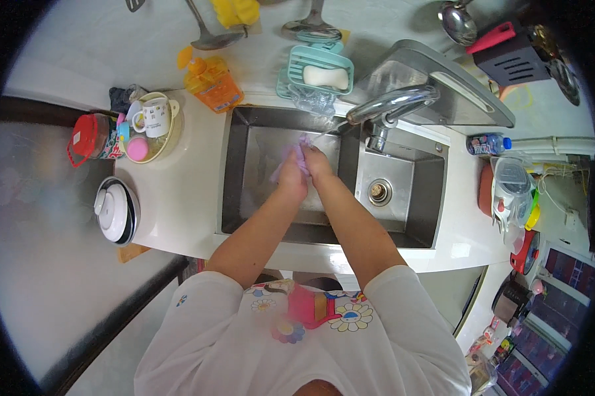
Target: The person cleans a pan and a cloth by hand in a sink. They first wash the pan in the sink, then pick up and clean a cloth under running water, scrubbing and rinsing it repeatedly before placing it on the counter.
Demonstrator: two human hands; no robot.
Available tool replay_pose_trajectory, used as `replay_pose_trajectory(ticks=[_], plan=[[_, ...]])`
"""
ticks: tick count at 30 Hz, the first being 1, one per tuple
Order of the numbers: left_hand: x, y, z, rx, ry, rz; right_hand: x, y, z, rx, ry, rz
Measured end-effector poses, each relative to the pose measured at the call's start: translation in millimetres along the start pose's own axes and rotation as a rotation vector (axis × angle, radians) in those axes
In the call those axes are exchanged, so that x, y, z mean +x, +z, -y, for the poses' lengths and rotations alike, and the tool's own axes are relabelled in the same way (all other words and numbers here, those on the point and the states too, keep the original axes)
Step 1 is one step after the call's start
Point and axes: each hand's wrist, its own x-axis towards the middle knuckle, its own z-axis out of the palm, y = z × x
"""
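Both my hands are over the larger left basin of a stainless steel double sink (258,198). My left hand (292,171) and my right hand (318,161) are closed together on a crumpled purple cloth (299,152). Part of the cloth hangs out to the left of my left hand. A thin stream of water runs from the chrome faucet (391,102) toward the cloth. The palms and much of the cloth are hidden by my hands.
An orange pump bottle (216,84) and a turquoise soap dish (322,64) with white soap (325,77) are behind the sink. A basket (178,119) with a white mug (156,118) and stacked bowls (114,213) stand at left. A water bottle (486,144) is right.
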Motion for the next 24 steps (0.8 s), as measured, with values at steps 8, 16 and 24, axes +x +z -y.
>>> replay_pose_trajectory(ticks=[8,16,24], plan=[[11,-26,-69,-0.096,0.031,-0.133,-69,40,10,-0.112,-0.25,-0.067],[-5,-10,-22,-0.067,0.082,0.226,31,24,5,-0.069,0.055,0.216],[8,-48,-34,-0.051,0.019,-0.055,22,69,-37,-0.694,-0.038,0.144]])
